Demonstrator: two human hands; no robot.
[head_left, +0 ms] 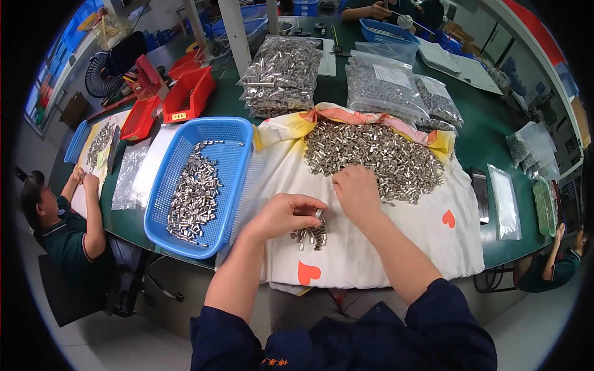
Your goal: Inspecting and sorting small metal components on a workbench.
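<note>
A large heap of small silvery metal cylinders (383, 154) lies on a white cloth (402, 247) with red hearts. My right hand (357, 190) is at the heap's near left edge, fingers curled down among the pieces; its fingertips are hidden. My left hand (286, 216) is closed with a metal cylinder (318, 213) between thumb and forefinger. Just below that hand, a small cluster of cylinders (311, 237) rests on the cloth. Left of my left arm stands a blue plastic basket (242, 154), with many more cylinders lying loose inside.
Bulging clear bags of metal parts (281, 74) (383, 86) stand behind the heap. Red bins (197, 93) sit at the back left. A flat plastic bag (504, 204) and a dark phone-like slab (479, 195) lie at the right. A co-worker (74, 241) sits at the left.
</note>
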